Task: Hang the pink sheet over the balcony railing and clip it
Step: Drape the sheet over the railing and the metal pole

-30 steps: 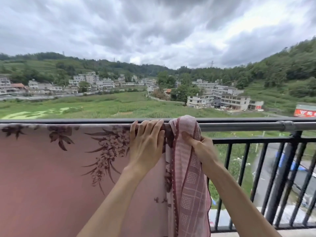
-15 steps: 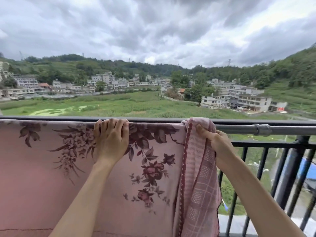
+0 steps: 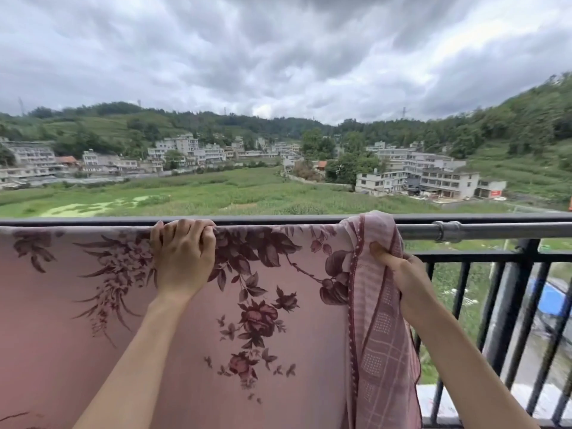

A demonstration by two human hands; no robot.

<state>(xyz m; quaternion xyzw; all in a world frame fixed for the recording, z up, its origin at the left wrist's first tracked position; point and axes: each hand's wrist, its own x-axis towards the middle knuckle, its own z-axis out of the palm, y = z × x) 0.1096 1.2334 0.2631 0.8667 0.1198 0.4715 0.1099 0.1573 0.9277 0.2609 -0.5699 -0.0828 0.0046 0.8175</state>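
The pink sheet (image 3: 278, 335), printed with dark red flowers, hangs spread over the metal rail (image 3: 495, 231) of the balcony railing and covers its left and middle part. Its right edge, a checked border, is bunched over the rail. My left hand (image 3: 182, 255) grips the sheet's top fold on the rail, fingers curled over it. My right hand (image 3: 399, 270) pinches the bunched checked edge just below the rail. No clip is visible.
Black vertical bars (image 3: 464, 305) and a thick post (image 3: 507, 305) fill the uncovered right part of the railing. A pipe coupling (image 3: 447, 231) sits on the rail right of the sheet. Beyond lie green fields, houses and hills, far below.
My left hand has slid left along the rail on the sheet's top fold, and more of the flowered cloth lies flat between the hands. My right hand keeps hold of the bunched edge.
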